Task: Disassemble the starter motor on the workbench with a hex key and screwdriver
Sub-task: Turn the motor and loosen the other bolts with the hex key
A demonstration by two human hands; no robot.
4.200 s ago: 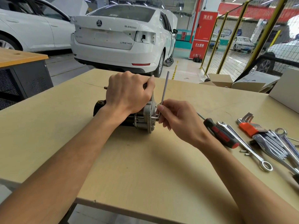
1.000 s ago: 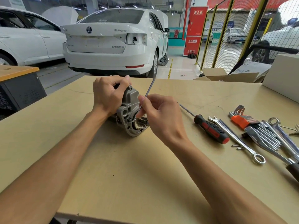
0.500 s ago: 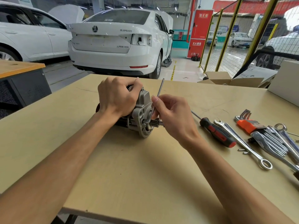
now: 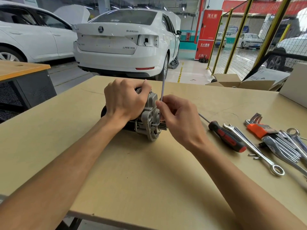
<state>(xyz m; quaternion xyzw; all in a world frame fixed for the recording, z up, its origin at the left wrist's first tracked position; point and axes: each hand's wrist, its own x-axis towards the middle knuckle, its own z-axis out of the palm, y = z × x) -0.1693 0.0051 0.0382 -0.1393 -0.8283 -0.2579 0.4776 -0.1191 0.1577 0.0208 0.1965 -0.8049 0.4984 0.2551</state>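
Two hands work at the frame's middle in the head view: the left hand clamps its fingers over the starter motor on the worktop, and the right hand pinches the upright hex key. Best keep its short end fully seated in the screw and turn steadily while the motor is braced.

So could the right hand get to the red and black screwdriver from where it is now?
Probably yes: the screwdriver lies free on the workbench beside the right hand, but that hand pinches the hex key.
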